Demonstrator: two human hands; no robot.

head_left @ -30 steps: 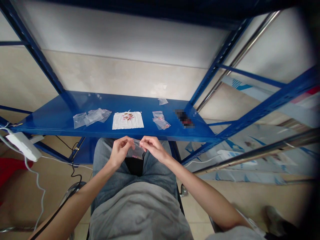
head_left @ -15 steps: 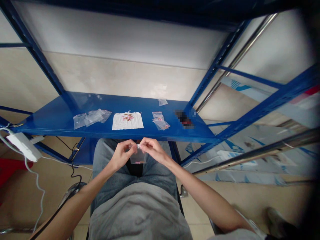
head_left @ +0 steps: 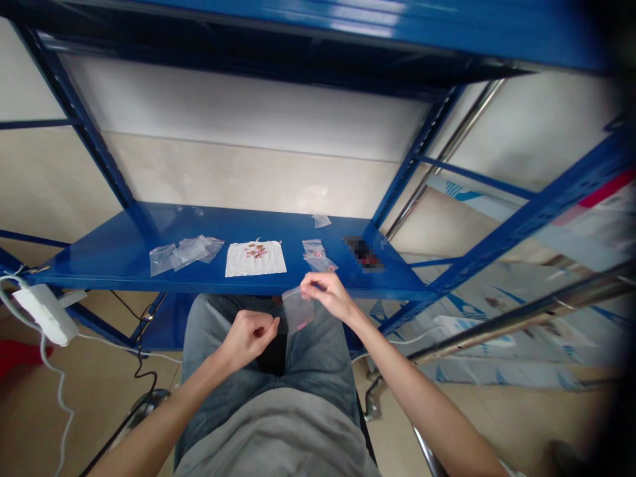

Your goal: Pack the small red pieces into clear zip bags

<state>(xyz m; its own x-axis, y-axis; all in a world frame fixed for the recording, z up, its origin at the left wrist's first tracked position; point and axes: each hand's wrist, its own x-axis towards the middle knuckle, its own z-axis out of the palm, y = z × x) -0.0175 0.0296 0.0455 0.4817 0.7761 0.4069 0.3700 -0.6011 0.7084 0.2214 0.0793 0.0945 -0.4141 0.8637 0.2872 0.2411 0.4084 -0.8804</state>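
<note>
My right hand [head_left: 328,296] pinches the top of a small clear zip bag [head_left: 299,310] with a few pink bits at its bottom, holding it just below the front edge of the blue shelf [head_left: 99,255]. My left hand [head_left: 248,334] hovers over my lap, fingers curled in with nothing visible in them, a little left of the bag. On the shelf lies a white cloth [head_left: 256,258] with small pink and brown pieces on it. Right of the cloth lie filled small bags [head_left: 317,256]. A pile of clear bags [head_left: 183,252] lies to its left.
One more clear bag [head_left: 321,220] lies at the back of the shelf, and a small dark object [head_left: 364,252] at its right end. Blue uprights and a shelf overhead frame the space. A white power strip [head_left: 42,313] with cables hangs at the left.
My left hand let go of the bag and dropped toward my lap. My right hand carried the bag up and to the right, toward the shelf edge. The view tilted upward.
</note>
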